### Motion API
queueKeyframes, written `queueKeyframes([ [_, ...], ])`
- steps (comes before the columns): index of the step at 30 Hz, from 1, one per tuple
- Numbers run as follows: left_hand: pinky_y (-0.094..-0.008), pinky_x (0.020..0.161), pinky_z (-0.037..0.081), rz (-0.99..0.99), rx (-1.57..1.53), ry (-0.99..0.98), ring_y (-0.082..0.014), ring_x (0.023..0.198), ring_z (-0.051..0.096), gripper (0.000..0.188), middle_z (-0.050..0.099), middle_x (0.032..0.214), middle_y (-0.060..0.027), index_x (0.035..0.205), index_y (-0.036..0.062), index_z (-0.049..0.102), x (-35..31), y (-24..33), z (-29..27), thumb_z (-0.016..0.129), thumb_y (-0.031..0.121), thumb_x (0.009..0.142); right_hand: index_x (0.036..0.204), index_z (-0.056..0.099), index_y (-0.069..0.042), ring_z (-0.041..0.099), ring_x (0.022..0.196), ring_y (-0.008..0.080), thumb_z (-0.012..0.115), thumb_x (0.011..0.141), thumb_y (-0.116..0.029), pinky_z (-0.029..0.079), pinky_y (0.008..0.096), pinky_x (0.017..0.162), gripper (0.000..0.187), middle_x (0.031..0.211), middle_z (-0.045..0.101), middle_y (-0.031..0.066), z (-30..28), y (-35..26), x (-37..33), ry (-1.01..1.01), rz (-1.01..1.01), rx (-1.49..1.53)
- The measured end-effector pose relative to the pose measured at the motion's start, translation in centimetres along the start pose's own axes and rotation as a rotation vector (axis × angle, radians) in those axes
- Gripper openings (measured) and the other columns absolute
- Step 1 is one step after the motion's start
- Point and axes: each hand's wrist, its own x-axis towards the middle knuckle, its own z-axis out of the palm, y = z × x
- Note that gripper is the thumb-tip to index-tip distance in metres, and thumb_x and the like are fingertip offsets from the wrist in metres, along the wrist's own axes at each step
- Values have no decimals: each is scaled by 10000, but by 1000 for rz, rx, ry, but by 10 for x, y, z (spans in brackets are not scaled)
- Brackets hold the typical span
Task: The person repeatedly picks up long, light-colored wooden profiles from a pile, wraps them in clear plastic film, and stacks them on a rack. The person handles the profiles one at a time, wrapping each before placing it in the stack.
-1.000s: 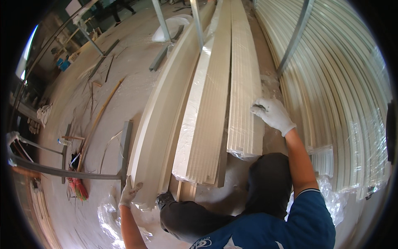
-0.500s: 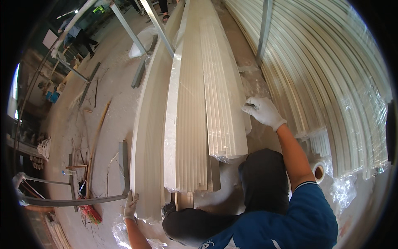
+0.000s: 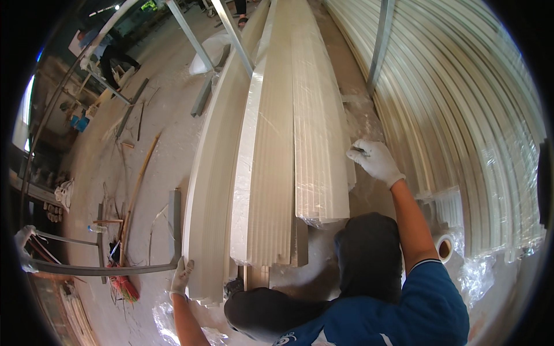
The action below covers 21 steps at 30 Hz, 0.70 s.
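Three long stacks of cream panel strips run away from me side by side. Against the outer edge of the left stack (image 3: 209,242), near its close end, my gloved left hand (image 3: 182,278) lies with its fingers stretched out. The middle stack (image 3: 268,219) and the right stack (image 3: 320,167) have shiny clear film around them. Just beside the right stack, my gloved right hand (image 3: 378,160) is closed in a pinch. Something small and dark shows at its fingertips, too small to name. My knees are bent close to the stacks' near ends.
Many more film-wrapped strips (image 3: 461,127) lie along the right, with a roll of film (image 3: 444,248) near their end. Metal frame posts (image 3: 382,49) rise around the stacks. A bamboo pole (image 3: 138,196) and a red broom head (image 3: 124,288) lie left. Another person (image 3: 107,55) stands far left.
My view has tilted slightly, shifting the stacks' far ends to the right in the picture. Both hands keep nearly the same places, the left on the stack's edge and the right pinched.
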Motion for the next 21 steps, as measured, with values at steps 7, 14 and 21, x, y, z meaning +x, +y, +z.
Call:
queueKeyframes([
  [7, -393, 937, 509, 456, 148, 469, -288, 1127, 612, 700, 584, 1279, -197, 1425, -34, 455, -11, 170, 30, 620, 470, 967, 958, 684, -9, 678, 678, 209, 679, 918, -439, 513, 352, 604, 432, 748, 693, 113, 16, 17, -5, -9, 119, 236],
  [14, -476, 1047, 464, 468, -479, -471, -325, 1200, 575, 932, 540, 1332, -232, 1492, -45, 318, -28, 341, 157, 497, 674, 928, 1163, 652, 32, 703, 795, 184, 600, 936, -584, 574, 303, 680, 658, 920, 712, 139, 33, 15, -33, -428, 312, 565],
  [21, -416, 1125, 377, 72, -688, -642, -286, 1358, 457, 797, 471, 1461, -195, 1484, -51, 339, -8, 364, 267, 501, 557, 994, 1252, 569, 28, 679, 784, 162, 643, 944, -501, 574, 285, 683, 617, 894, 681, 116, 29, 12, -54, -540, 400, 872],
])
